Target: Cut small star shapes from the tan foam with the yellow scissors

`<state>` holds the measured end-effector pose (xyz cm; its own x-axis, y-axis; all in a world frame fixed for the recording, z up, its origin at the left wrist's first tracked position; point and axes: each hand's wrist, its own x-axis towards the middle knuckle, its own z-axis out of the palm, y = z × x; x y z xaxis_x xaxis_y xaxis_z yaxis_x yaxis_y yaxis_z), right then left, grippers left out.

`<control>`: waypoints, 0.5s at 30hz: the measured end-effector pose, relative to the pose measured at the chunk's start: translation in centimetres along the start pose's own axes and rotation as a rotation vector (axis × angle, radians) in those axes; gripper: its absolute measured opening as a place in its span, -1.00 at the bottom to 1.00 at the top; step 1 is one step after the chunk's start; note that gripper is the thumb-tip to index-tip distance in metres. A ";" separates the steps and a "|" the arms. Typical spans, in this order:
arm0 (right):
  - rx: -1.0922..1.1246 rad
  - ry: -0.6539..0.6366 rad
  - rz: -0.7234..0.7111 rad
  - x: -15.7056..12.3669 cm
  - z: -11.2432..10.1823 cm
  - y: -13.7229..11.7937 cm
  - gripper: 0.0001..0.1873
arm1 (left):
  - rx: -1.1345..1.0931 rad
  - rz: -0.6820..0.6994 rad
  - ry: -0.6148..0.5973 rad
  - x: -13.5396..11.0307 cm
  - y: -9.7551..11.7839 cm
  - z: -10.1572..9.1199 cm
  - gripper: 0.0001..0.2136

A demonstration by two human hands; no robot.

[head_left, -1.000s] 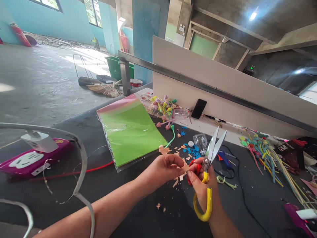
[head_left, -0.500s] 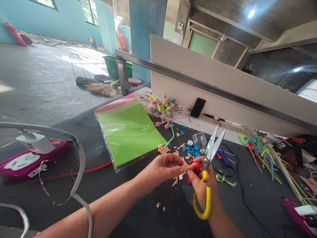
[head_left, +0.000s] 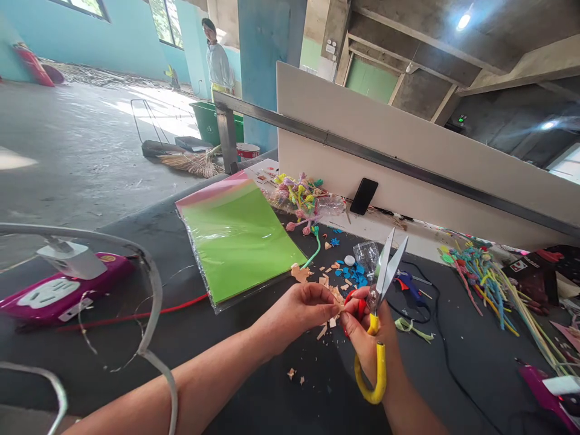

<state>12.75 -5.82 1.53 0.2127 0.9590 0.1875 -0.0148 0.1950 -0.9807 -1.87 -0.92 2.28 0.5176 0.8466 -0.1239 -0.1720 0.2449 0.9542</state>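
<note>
My left hand (head_left: 310, 308) pinches a small peach-coloured paper piece (head_left: 339, 302) between thumb and fingertips. Hooked in my right hand (head_left: 369, 338) is a pair of scissors (head_left: 379, 302) with one red and one yellow handle, blades pointing up and parted. The right thumb and fingertip also meet at the paper piece's edge, so both hands touch it. Beyond the hands lie blue paper scraps (head_left: 356, 275) and peach scraps (head_left: 301, 273), with a clear plastic cup (head_left: 366, 257) beside them. Fingers partly hide the paper piece.
Green paper in a clear sleeve (head_left: 244, 241) lies left of centre. A phone (head_left: 364, 196) leans on the white partition (head_left: 408, 157). A blue glue gun (head_left: 410, 290), bundled pipe cleaners (head_left: 484, 275) and a purple power strip (head_left: 67, 290) are around. A person (head_left: 219, 60) stands far behind.
A person has come into sight at the back beside the blue column. Both hands stay nearly in place at the paper piece; the scissors have tilted very slightly.
</note>
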 end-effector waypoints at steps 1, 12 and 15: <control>-0.004 -0.012 0.003 0.0 0.0 0.0 -0.70 | -0.003 0.001 -0.005 0.0 0.0 0.0 -0.72; -0.038 0.006 -0.020 0.3 -0.2 0.0 -0.73 | -0.107 0.087 -0.022 0.1 -0.5 -0.6 -0.79; -0.067 -0.018 -0.002 0.7 -0.7 0.1 -0.73 | -0.200 0.139 -0.047 0.0 -0.3 -0.7 -0.83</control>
<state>13.61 -5.31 1.53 0.1946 0.9624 0.1897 0.0507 0.1833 -0.9817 -2.37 -0.63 1.83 0.5152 0.8568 0.0224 -0.4046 0.2200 0.8876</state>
